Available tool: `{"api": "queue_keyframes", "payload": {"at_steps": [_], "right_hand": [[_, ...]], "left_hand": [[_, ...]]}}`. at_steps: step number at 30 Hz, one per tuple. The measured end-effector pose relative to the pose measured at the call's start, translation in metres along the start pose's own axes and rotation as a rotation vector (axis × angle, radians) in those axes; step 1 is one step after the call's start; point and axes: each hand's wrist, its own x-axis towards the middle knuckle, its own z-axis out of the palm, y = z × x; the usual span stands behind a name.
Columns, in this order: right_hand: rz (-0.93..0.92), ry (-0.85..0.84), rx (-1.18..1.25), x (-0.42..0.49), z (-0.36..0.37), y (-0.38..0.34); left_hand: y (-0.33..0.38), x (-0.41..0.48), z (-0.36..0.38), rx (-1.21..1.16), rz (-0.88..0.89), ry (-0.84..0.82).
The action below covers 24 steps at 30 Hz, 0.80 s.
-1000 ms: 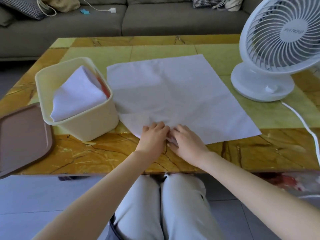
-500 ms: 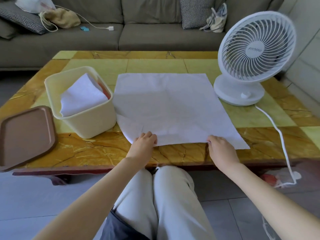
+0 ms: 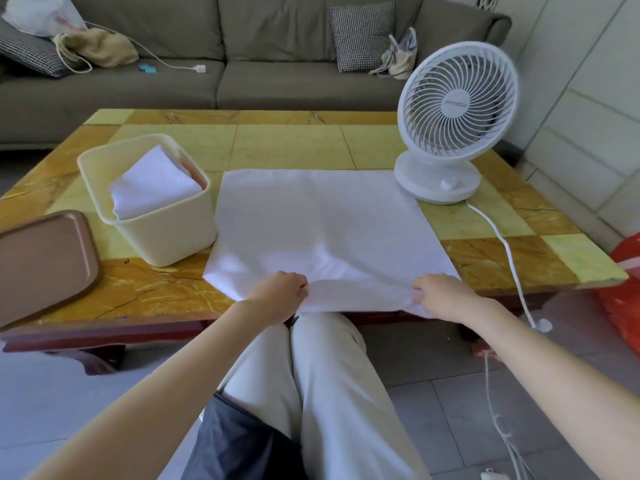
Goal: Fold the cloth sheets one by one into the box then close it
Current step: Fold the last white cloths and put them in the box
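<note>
Where hands pinch, white cloth (image 3: 322, 223) bunches.

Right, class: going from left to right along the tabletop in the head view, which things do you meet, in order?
brown lid → cream box → white cloth sheet → white fan
</note>
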Motion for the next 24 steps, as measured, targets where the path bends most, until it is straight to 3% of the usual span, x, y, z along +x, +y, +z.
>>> {"api": "queue_keyframes", "payload": {"at_steps": [3,6,8,12,15,18,24], "right_hand": [[-0.012,-0.246,-0.043,-0.010,-0.012,0.007],[0.006,-0.295,-0.095,-0.010,-0.036,0.010],[0.019,-0.203,-0.086,-0.004,-0.054,0.009],[0.031,0.162,0.071,0.013,-0.090,-0.002],[0.025,0.474,-0.131,0.030,-0.106,-0.020],[0.092,0.623,-0.110,0.051,-0.106,-0.029],[0.159,0.651,0.216,0.100,-0.081,-0.031]], "left_hand": [[0.003,-0.010,-0.005,0.005,0.030,-0.118],[0.006,-0.017,-0.020,-0.029,0.040,-0.161],[0.005,-0.013,-0.035,-0.004,0.061,-0.115],[0.000,0.009,-0.065,0.181,-0.021,0.103],[0.002,0.027,-0.083,0.406,-0.042,0.331],[0.000,0.047,-0.094,0.327,-0.149,0.445],[-0.012,0.083,-0.094,-0.074,-0.277,0.440]]}}
